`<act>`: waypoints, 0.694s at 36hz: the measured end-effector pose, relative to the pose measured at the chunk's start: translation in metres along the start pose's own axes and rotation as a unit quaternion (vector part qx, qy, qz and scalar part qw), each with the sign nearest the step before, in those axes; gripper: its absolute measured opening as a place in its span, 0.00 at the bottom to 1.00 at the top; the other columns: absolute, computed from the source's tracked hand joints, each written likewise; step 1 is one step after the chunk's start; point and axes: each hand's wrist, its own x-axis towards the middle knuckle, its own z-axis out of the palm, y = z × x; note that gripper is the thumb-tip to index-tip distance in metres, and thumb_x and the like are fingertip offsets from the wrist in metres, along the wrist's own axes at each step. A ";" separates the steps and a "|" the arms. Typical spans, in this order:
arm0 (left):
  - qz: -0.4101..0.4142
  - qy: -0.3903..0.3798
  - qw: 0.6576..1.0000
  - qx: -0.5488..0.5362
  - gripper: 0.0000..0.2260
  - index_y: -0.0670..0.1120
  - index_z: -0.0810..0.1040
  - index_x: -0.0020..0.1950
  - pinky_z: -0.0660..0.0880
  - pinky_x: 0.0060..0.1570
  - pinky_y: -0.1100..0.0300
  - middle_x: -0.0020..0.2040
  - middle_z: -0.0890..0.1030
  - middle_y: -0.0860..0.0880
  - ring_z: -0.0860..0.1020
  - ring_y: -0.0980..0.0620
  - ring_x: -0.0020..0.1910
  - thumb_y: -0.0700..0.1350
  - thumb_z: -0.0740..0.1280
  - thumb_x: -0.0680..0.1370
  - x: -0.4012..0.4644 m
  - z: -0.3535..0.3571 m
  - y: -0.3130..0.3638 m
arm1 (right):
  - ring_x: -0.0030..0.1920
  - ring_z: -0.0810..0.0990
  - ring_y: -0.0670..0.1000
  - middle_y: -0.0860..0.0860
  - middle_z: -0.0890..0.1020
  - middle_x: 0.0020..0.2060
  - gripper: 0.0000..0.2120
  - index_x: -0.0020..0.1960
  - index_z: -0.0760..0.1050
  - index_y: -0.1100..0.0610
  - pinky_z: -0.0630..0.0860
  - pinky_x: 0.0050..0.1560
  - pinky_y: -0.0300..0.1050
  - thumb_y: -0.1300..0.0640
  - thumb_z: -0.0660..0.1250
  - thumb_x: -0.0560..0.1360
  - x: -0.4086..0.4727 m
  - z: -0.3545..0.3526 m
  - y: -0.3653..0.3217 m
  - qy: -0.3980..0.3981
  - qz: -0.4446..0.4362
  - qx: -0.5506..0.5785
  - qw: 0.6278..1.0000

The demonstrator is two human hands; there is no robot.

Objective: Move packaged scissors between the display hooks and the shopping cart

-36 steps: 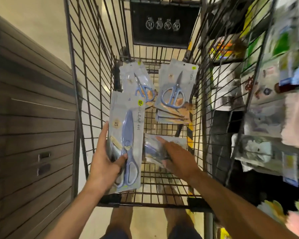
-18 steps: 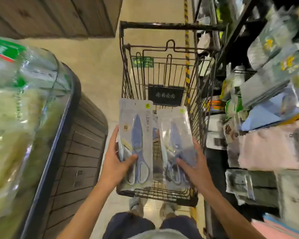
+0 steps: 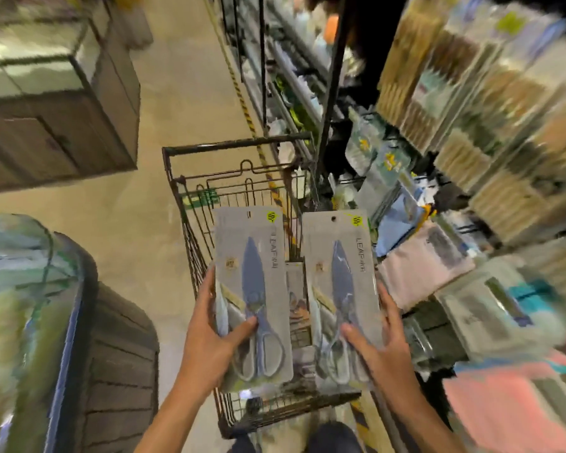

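Two grey packs of blue-handled scissors are held upright above the wire shopping cart [image 3: 190, 230]. My left hand [image 3: 206, 335] grips the left scissors pack [image 3: 252, 289] at its lower left, thumb across the front. My right hand [image 3: 379, 341] grips the right scissors pack [image 3: 340, 289] at its lower right, thumb on the front. Each pack has a hang hole and a yellow-green sticker at its top. Between them, more packs [image 3: 296, 308] show lower down in the cart. The display rack [image 3: 471, 158] on the right is blurred; its hooks cannot be made out.
A dark curved display case [image 3: 79, 338] with a glass top stands close on the left. A wooden counter [image 3: 56, 125] lies further back left. Pink and blue packaged goods [image 3: 422, 266] crowd the shelves beside the cart. A striped floor line [image 3: 242, 103] runs down the aisle.
Both hands lifted their packs up out of the cart; the right hand picked its pack from the cart floor. The view swung up from the cart towards the aisle and shelves.
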 end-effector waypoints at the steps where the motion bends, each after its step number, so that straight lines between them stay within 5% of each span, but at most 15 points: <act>1: 0.011 -0.017 1.000 0.001 0.45 0.71 0.54 0.78 0.68 0.74 0.42 0.79 0.63 0.60 0.66 0.52 0.77 0.47 0.78 0.72 0.001 -0.004 0.001 | 0.67 0.75 0.41 0.35 0.72 0.70 0.38 0.74 0.62 0.31 0.75 0.68 0.53 0.50 0.76 0.71 -0.010 0.002 -0.001 0.022 0.005 -0.001 1.000; 5: 0.059 -0.073 0.996 -0.007 0.46 0.68 0.55 0.78 0.68 0.63 0.76 0.71 0.62 0.78 0.64 0.76 0.70 0.41 0.78 0.72 0.003 -0.009 0.000 | 0.62 0.79 0.39 0.34 0.77 0.64 0.37 0.73 0.65 0.33 0.80 0.59 0.42 0.54 0.77 0.70 -0.052 0.006 0.002 0.108 0.005 0.001 0.994; 8: 0.066 -0.128 0.989 0.009 0.46 0.68 0.54 0.79 0.66 0.71 0.63 0.73 0.59 0.77 0.62 0.72 0.73 0.43 0.78 0.73 -0.001 -0.007 0.000 | 0.63 0.77 0.37 0.34 0.76 0.65 0.38 0.77 0.64 0.43 0.77 0.54 0.31 0.61 0.76 0.73 -0.088 0.007 0.007 0.157 0.011 0.000 0.988; 13: 0.061 -0.210 0.976 -0.011 0.46 0.69 0.56 0.78 0.69 0.72 0.43 0.77 0.63 0.66 0.66 0.58 0.76 0.44 0.78 0.71 -0.021 0.008 0.005 | 0.66 0.75 0.36 0.36 0.72 0.71 0.39 0.77 0.62 0.41 0.78 0.62 0.40 0.54 0.76 0.72 -0.154 -0.003 0.005 0.248 0.023 -0.019 0.968; 16: 0.075 -0.267 0.961 -0.011 0.46 0.71 0.57 0.77 0.68 0.73 0.43 0.74 0.63 0.72 0.67 0.62 0.73 0.45 0.79 0.70 -0.037 0.027 0.013 | 0.69 0.74 0.44 0.37 0.70 0.72 0.39 0.77 0.60 0.38 0.79 0.64 0.50 0.55 0.76 0.73 -0.192 -0.015 0.002 0.284 0.024 -0.035 0.958; 18: 0.083 -0.302 0.950 -0.004 0.45 0.71 0.57 0.77 0.67 0.73 0.46 0.70 0.62 0.78 0.67 0.72 0.69 0.46 0.79 0.70 -0.051 0.041 0.020 | 0.69 0.74 0.44 0.36 0.70 0.72 0.39 0.76 0.60 0.35 0.79 0.64 0.48 0.54 0.76 0.73 -0.217 -0.023 0.001 0.315 0.020 -0.050 0.948; 22: 0.108 -0.359 0.927 -0.007 0.45 0.71 0.58 0.77 0.69 0.72 0.41 0.78 0.65 0.64 0.68 0.57 0.75 0.47 0.79 0.70 -0.079 0.067 0.037 | 0.66 0.75 0.39 0.37 0.70 0.72 0.40 0.76 0.60 0.35 0.80 0.58 0.38 0.52 0.76 0.72 -0.265 -0.040 0.000 0.383 0.023 -0.060 0.921; 25: 0.132 -0.398 0.907 -0.024 0.44 0.71 0.58 0.76 0.69 0.72 0.40 0.77 0.64 0.66 0.66 0.56 0.76 0.46 0.78 0.70 -0.109 0.087 0.049 | 0.63 0.76 0.37 0.36 0.72 0.70 0.39 0.74 0.61 0.31 0.80 0.56 0.35 0.53 0.76 0.71 -0.306 -0.053 -0.001 0.432 0.018 -0.025 0.902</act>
